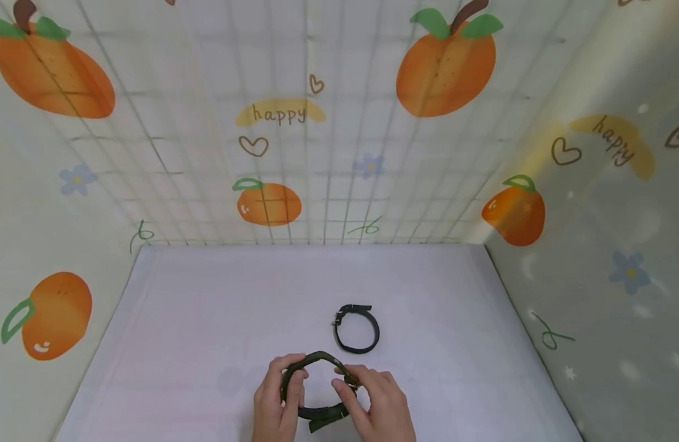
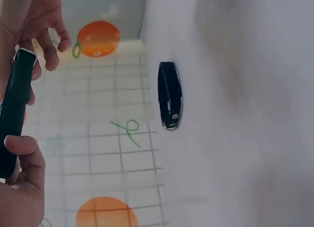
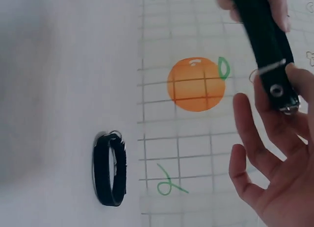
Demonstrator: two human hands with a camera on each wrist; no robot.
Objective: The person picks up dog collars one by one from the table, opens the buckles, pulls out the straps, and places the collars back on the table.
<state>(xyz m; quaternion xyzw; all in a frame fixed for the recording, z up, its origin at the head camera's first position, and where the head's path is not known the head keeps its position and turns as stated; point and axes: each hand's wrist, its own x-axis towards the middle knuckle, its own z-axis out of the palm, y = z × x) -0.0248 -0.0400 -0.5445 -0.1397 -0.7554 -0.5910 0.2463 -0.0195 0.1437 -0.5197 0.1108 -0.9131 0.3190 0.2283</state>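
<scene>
Gripping from both sides is seen now, at the near middle: a dark green collar is held raised above the white tabletop, its loop opened wide. By the left hand, the band is pinched at its left side, thumb inside the loop, fingers wrapped outside, apparently so that the round shape is kept from sagging; how closely the hidden fingers are packed cannot be told. Across to the right, the riveted buckle end is caught between thumb and forefinger of the right hand; its other fingers are spread off the strap, perhaps so that the metalwork is left uncovered. At the near side, a loose strap end is angled outward. And just beyond, slightly right, a black collar is seen standing on its edge, touched by neither hand, buckle turned left, presumably set apart so that the hands are not crowded.
</scene>
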